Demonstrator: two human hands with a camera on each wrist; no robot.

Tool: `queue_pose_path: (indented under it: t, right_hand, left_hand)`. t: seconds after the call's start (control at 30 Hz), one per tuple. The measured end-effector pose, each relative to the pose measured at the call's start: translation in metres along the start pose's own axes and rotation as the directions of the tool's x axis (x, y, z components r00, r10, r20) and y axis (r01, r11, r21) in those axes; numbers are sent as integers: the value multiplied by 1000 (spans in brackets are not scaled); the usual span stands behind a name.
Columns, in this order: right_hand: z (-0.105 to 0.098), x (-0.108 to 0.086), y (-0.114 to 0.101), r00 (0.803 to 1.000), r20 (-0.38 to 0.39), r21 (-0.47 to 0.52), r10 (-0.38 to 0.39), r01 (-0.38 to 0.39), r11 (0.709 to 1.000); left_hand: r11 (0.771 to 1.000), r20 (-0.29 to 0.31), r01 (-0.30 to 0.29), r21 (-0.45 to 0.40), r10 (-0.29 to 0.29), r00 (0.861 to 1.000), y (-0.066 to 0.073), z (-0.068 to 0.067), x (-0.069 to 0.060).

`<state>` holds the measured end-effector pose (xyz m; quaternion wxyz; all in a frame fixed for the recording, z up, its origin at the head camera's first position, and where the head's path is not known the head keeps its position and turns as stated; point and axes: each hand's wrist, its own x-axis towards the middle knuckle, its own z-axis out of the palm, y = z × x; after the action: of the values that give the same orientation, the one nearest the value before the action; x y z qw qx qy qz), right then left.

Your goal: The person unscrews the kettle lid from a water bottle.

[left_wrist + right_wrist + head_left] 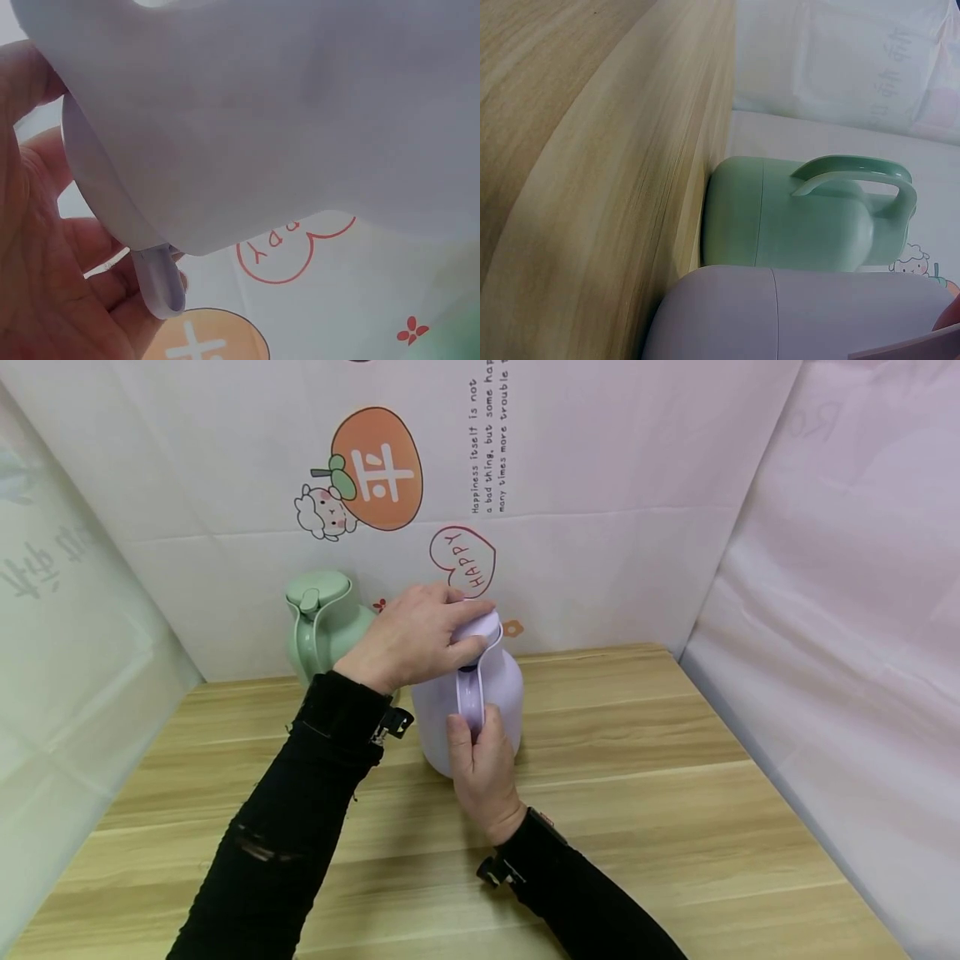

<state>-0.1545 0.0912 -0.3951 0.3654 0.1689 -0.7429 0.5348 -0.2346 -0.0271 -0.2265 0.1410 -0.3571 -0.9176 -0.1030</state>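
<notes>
A lilac jug (pixel 506 693) stands upright on the wooden table. From above, my left hand (pixel 411 639) grips its lid (pixel 480 625), thumb on the near side and fingers over the top. In the left wrist view the fingers of that hand (pixel 45 225) lie round the edge of the lid (pixel 101 180), beside a small lilac tab (pixel 159 285). My right hand (pixel 486 772) holds the lower part of the jug's handle (pixel 470 693), thumb up. The right wrist view shows the jug's side (pixel 727 315) and a bit of a finger (pixel 949 315) at the edge.
A green jug (pixel 318 589) stands behind my left forearm, left of the lilac one; its handle shows in the right wrist view (pixel 810 217). The wooden table (pixel 637 760) ends at a printed white cloth (pixel 615 552) at the back, with cloth walls on both sides.
</notes>
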Motion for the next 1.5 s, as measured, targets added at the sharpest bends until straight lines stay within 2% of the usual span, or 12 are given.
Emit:
queue_pose_path:
  t: [0.17,0.43,0.7,1.13,1.33,1.5]
  right_hand:
    - [0,0,0,1000,5,4,0,0,1000]
    - [0,0,-1,1000,10,10,-4,4,1000]
    - [0,0,0,1000,5,5,-6,6,1000]
    - [1,0,1,1000,3,18,-19,19,1000]
    - [1,0,0,1000,-1,11,-24,24,1000]
    - [1,0,0,1000,-1,12,-25,25,1000]
  left_hand:
    - [1000,-9,10,20,-10,1000,2,1,1]
    - [995,21,82,55,-83,996,6,1,1]
    - [986,-20,126,106,-125,992,11,3,1]
    - [958,-88,235,164,-223,971,20,8,2]
    - [936,-116,289,202,-270,956,24,10,3]
    - [924,-143,310,223,-284,948,25,12,2]
